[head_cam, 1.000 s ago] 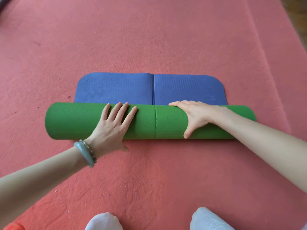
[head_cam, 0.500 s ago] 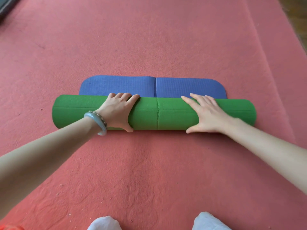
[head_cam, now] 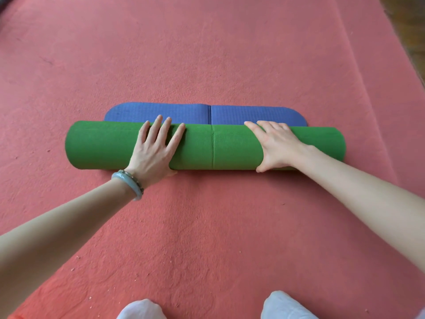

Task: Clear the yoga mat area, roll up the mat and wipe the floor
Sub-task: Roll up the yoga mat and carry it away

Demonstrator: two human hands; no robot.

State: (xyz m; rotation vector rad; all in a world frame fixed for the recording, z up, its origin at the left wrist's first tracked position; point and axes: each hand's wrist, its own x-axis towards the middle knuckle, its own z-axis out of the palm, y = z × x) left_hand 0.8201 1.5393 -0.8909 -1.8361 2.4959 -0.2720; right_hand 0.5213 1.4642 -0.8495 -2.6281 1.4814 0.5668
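The yoga mat lies across the red carpet, mostly wound into a thick green roll (head_cam: 216,147). A short blue strip (head_cam: 253,115) of its unrolled end still lies flat behind the roll, with rounded far corners. My left hand (head_cam: 154,148), with a grey-blue bracelet on the wrist, presses flat on the roll left of centre, fingers spread over the top. My right hand (head_cam: 278,146) presses on the roll right of centre, thumb down at its near side. Neither hand closes around the roll.
Red carpet (head_cam: 207,226) covers the floor all around, with small crumbs scattered on it. A carpet fold runs along the right side toward dark wooden floor (head_cam: 411,31) at the far right. My knees in light trousers (head_cam: 285,305) show at the bottom edge.
The roll has turned further away from me and the visible blue strip has grown shorter. Both hands shifted back onto the top of the roll, fingers spread.
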